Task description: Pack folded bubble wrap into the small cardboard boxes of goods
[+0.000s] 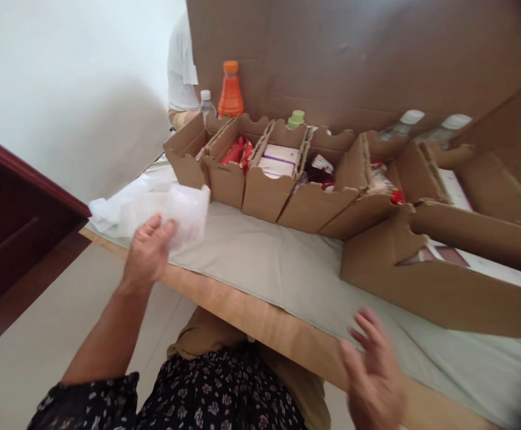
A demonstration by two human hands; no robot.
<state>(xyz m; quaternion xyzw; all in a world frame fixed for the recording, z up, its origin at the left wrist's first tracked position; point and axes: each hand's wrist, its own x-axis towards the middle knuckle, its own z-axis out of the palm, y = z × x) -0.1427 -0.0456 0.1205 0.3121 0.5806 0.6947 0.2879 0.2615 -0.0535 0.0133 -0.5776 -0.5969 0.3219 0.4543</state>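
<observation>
My left hand (pixel 148 248) is closed on a translucent white plastic bag (pixel 188 209), pinching its lower edge between thumb and fingers. More pale, crumpled plastic (pixel 121 209) lies behind it at the table's left end; where one piece stops and the other starts is blurred. My right hand (pixel 373 370) hovers by the table's front edge, fingers apart and holding nothing. Closest to it is a large cardboard bin (pixel 390 286) with flat white packages inside. A row of smaller cardboard bins (pixel 267 194) runs leftward, holding red packets (pixel 234 152), white boxes (pixel 278 160) and dark red packs (pixel 320 170).
Behind the bins stand an orange bottle (pixel 231 92), a green-capped one (pixel 296 118) and several clear bottles with white caps. A tall cardboard panel (pixel 354 60) rises at the back. Another person in a white shirt (pixel 182 65) is partly visible. A greenish cloth (pixel 251 245) covers the table.
</observation>
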